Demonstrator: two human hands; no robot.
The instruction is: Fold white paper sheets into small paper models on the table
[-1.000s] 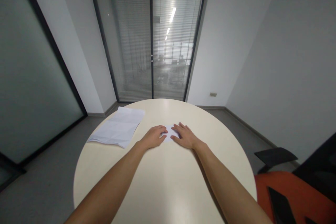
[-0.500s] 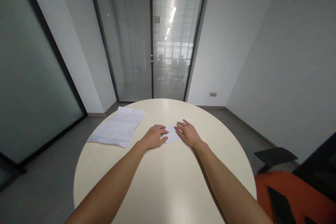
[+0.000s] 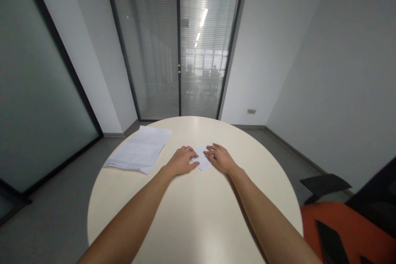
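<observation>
A small piece of white paper (image 3: 201, 160), seemingly folded, lies flat on the round table between my hands, one corner pointing toward me. My left hand (image 3: 183, 161) rests at its left side, palm down, with the thumb apart from the fingers and the fingertips on the paper. From the right, my right hand (image 3: 220, 158) touches the paper with its fingertips, fingers spread. Both hands partly cover the paper's side edges, so its full outline is hidden.
The round cream table (image 3: 198, 210) fills the lower middle. Several larger white sheets (image 3: 139, 148) lie at its left. An orange and black chair (image 3: 346, 227) stands close by on the right. Beyond the table is a glass door (image 3: 179, 45) with blinds.
The small paper has turned a little, so its near corner now points more toward me. My right fingers have shifted slightly left and nearer; my left hand has barely moved.
</observation>
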